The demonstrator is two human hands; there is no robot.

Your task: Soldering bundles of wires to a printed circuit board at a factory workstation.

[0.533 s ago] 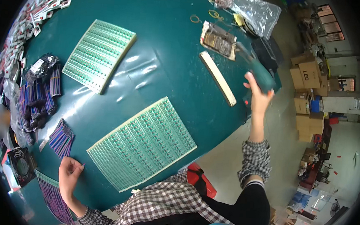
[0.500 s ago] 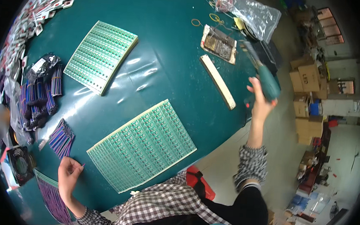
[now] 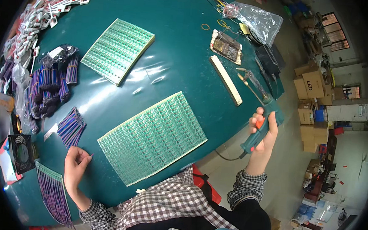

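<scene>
My right hand (image 3: 267, 137) is wrapped round the handle of a green soldering gun (image 3: 273, 108) with an orange trigger. Its metal tip points up and away, off the table's right edge, and a dark cord trails from the handle's lower end. At the lower left, my left hand (image 3: 76, 167) pinches a thin purple wire (image 3: 91, 155), its short end sticking out past the fingertips. Just beyond that hand lies a fanned bundle of blue and purple wires (image 3: 71, 128). A green circuit board panel (image 3: 153, 138) lies flat between my hands, touched by neither.
Farther back sits a stack of similar panels (image 3: 118, 50). A board strip with attached wires (image 3: 51, 187) lies near left, beside a black fan (image 3: 21, 152). Bundled wires (image 3: 49, 85) line the left. A pale bar (image 3: 226, 80) and a grimy tray (image 3: 227, 48) are at right.
My right hand has come lower and nearer with the soldering gun, turning it so the whole handle shows. The left hand keeps its pinch on the wire. The whole view has shifted slightly.
</scene>
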